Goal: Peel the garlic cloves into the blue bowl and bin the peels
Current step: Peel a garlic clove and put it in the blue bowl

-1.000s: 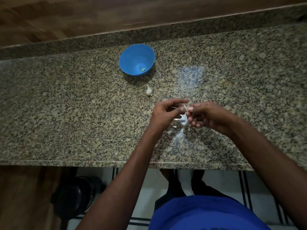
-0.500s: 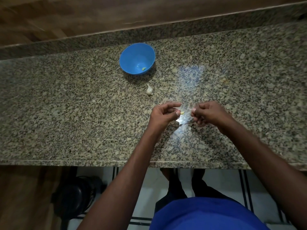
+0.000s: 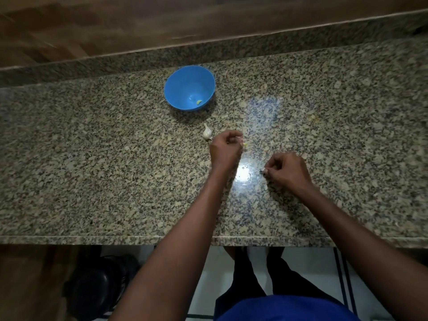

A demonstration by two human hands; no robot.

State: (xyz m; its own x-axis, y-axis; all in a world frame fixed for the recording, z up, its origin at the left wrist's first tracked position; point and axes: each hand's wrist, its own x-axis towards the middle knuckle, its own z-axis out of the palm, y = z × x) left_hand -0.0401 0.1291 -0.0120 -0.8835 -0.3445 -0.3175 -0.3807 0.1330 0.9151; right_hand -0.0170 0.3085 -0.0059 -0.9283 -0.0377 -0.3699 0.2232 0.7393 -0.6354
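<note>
A blue bowl (image 3: pixel 189 88) stands at the back of the granite counter (image 3: pixel 92 177) with one peeled clove (image 3: pixel 199 102) inside. An unpeeled garlic clove (image 3: pixel 207 132) lies in front of the bowl. My left hand (image 3: pixel 225 149) hovers just right of that clove, its fingers curled and pinching a small yellowish peeled clove (image 3: pixel 244 144) at the fingertips. My right hand (image 3: pixel 287 171) sits lower and to the right, fingers curled, pinching what looks like a bit of peel at its tips; the peel is barely visible.
A bright light reflection shines on the counter between my hands. A wooden wall runs behind the counter. Below the counter's front edge a black bin (image 3: pixel 97 286) stands on the floor at the left, beside my legs.
My hands have pulled apart. The left hand moved up toward the bowl with the peeled clove, and the right hand moved right and down with the peel.
</note>
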